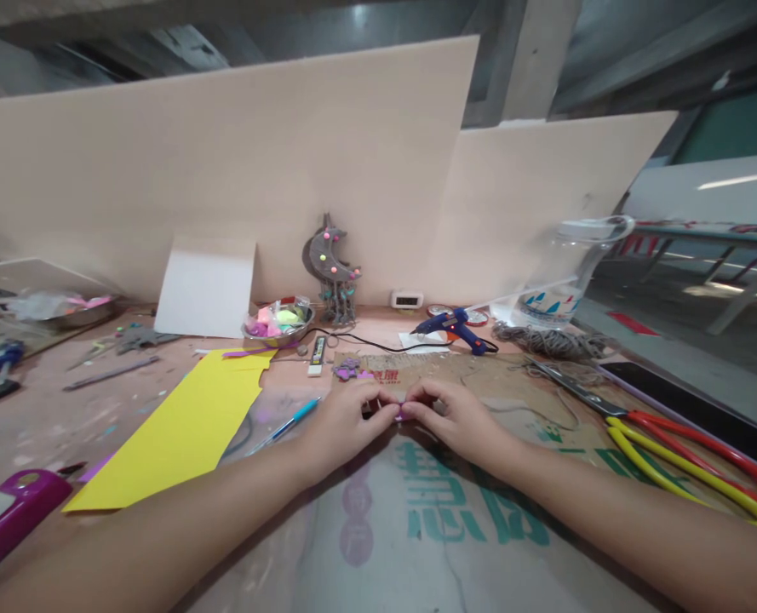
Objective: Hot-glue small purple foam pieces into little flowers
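Note:
My left hand [346,421] and my right hand [451,417] meet fingertip to fingertip over a flattened cardboard sheet [429,528] with green print. Both pinch one small purple piece [399,414] between their fingers; most of it is hidden. Just beyond the hands lie purple cut-out shapes [347,369]. A blue pen [289,423] lies left of my left hand, beside a yellow paper sheet [186,426].
A blue glue gun [455,327] with a black cord lies behind the hands. A metal bowl [278,323] of coloured bits, a grey moon ornament [331,266], a plastic bottle [560,285], twine [553,340], red and yellow handled scissors [678,455] and a phone [703,409] surround the work area.

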Motion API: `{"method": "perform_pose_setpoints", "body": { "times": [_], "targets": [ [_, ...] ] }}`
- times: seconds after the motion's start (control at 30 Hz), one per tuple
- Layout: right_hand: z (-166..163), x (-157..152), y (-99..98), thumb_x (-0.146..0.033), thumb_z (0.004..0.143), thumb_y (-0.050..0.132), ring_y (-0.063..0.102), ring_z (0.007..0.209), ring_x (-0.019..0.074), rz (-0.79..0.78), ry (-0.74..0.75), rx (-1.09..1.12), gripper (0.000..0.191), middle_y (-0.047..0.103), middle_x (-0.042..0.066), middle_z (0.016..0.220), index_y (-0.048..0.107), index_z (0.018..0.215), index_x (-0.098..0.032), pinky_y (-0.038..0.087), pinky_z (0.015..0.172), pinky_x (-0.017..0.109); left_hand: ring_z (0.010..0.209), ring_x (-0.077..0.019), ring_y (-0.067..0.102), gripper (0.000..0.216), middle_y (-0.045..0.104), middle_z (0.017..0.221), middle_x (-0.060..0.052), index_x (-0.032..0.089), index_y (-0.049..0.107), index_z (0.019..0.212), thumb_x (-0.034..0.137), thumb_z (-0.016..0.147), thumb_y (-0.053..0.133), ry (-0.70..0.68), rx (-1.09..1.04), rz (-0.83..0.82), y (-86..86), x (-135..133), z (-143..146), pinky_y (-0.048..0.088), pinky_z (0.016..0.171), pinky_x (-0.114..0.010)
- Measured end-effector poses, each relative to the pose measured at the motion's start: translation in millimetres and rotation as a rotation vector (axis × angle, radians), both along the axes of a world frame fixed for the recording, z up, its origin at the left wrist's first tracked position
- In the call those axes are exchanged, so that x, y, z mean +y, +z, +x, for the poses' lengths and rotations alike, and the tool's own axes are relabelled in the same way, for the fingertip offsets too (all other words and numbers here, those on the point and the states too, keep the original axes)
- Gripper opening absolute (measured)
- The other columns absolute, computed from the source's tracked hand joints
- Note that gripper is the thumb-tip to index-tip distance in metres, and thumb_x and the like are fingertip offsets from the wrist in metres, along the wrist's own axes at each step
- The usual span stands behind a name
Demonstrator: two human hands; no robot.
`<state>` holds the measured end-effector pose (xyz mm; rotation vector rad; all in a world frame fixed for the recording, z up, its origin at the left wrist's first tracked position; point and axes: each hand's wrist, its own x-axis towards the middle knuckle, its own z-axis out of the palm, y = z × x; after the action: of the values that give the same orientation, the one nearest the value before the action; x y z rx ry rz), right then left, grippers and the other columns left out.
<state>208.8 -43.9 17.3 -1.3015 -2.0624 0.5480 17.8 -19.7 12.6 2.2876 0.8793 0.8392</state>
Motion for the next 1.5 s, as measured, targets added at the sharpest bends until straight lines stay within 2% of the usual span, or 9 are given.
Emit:
{"method": "perform_pose_setpoints", "body": {
  "times": [0.2, 0.33, 0.5, 0.67, 0.83, 1.07, 1.27, 1.4, 1.5],
  "targets": [
    [3, 2, -0.7, -0.036, 0.091, 0.04, 0.056, 0.064, 0.0143, 0.068, -0.051, 0.064, 0.031, 0.06, 0.001, 0.066, 0.058, 0.073, -0.018, 0.041, 0.059, 0.024, 0.077, -0.0137, 0.058, 0.018, 0.066, 0.081, -0.002, 0.017, 0.063, 0.079, 0.025, 0.085, 0.048, 0.017, -0.035, 0.018, -0.1, -1, 1, 0.042, 0.072, -0.024],
    [1, 1, 0.5, -0.036, 0.086, 0.048, 0.059, 0.069, 0.0158, 0.001, -0.04, 0.125, 0.023, 0.065, 0.002, 0.073, 0.061, 0.08, -0.018, 0.044, 0.064, 0.025, 0.075, -0.0136, 0.057, 0.018, 0.065, 0.079, -0.001, 0.016, 0.063, 0.079, 0.025, 0.085, 0.048, 0.03, -0.033, -0.002, -1.8, 1, 1, 0.042, 0.069, -0.024],
    [-2, -1, 2.4, -0.035, 0.083, 0.053, 0.058, 0.067, 0.0163, -0.001, -0.047, 0.074, 0.022, 0.065, 0.002, 0.069, 0.062, 0.072, -0.019, 0.043, 0.063, 0.026, 0.075, -0.0143, 0.057, 0.021, 0.065, 0.079, -0.002, 0.016, 0.063, 0.08, 0.028, 0.086, 0.047, 0.032, -0.013, -0.003, -3.0, 2, 0, 0.043, 0.07, -0.025],
    [1, 1, 0.8, -0.034, 0.089, 0.043, 0.053, 0.061, 0.0137, 0.032, -0.093, 0.18, 0.023, 0.059, 0.0, 0.066, 0.055, 0.076, -0.019, 0.042, 0.059, 0.025, 0.084, -0.018, 0.058, 0.024, 0.066, 0.091, -0.004, 0.018, 0.064, 0.093, 0.038, 0.08, 0.059, 0.023, 0.059, 0.041, -1.1, -1, -1, 0.044, 0.073, -0.028],
    [1, 1, 1.4, -0.032, 0.09, 0.042, 0.051, 0.059, 0.0127, 0.048, -0.08, 0.183, 0.023, 0.056, -0.001, 0.064, 0.053, 0.074, -0.019, 0.04, 0.058, 0.024, 0.096, -0.0192, 0.055, 0.017, 0.066, 0.099, -0.003, 0.022, 0.066, 0.095, 0.022, 0.084, 0.053, -0.05, 0.185, 0.25, -4.4, 1, -2, 0.039, 0.088, -0.033],
    [0, 1, 0.3, -0.033, 0.086, 0.049, 0.055, 0.064, 0.0141, 0.042, -0.088, 0.131, 0.02, 0.061, 0.001, 0.069, 0.057, 0.076, -0.018, 0.042, 0.061, 0.025, 0.093, -0.0205, 0.054, 0.022, 0.064, 0.093, -0.005, 0.019, 0.065, 0.089, 0.008, 0.077, 0.049, 0.083, 0.211, 0.311, -10.0, 6, -3, 0.04, 0.083, -0.035],
    [0, 0, -1.4, -0.035, 0.083, 0.055, 0.058, 0.066, 0.0149, 0.038, -0.063, 0.095, 0.02, 0.065, 0.001, 0.07, 0.063, 0.075, -0.019, 0.044, 0.062, 0.025, 0.092, -0.0191, 0.054, 0.017, 0.064, 0.094, -0.006, 0.019, 0.064, 0.089, 0.029, 0.086, 0.051, 0.01, 0.112, 0.308, -2.7, -2, -1, 0.04, 0.082, -0.033],
    [0, -1, -1.8, -0.032, 0.083, 0.055, 0.06, 0.073, 0.0161, 0.095, -0.013, 0.058, 0.018, 0.067, 0.002, 0.074, 0.065, 0.075, -0.019, 0.045, 0.07, 0.027, 0.085, -0.0168, 0.054, 0.023, 0.065, 0.086, -0.004, 0.018, 0.063, 0.08, 0.032, 0.089, 0.047, 0.002, 0.091, 0.261, -1.4, -2, 0, 0.039, 0.078, -0.031],
    [-1, -3, -0.9, -0.033, 0.087, 0.049, 0.059, 0.07, 0.0155, 0.108, 0.002, 0.044, 0.024, 0.066, 0.003, 0.072, 0.064, 0.076, -0.019, 0.044, 0.066, 0.026, 0.08, -0.0162, 0.055, 0.024, 0.064, 0.081, -0.003, 0.018, 0.063, 0.079, 0.034, 0.088, 0.048, 0.048, 0.049, 0.187, -1.7, 0, -1, 0.04, 0.073, -0.029]
  ]
}}
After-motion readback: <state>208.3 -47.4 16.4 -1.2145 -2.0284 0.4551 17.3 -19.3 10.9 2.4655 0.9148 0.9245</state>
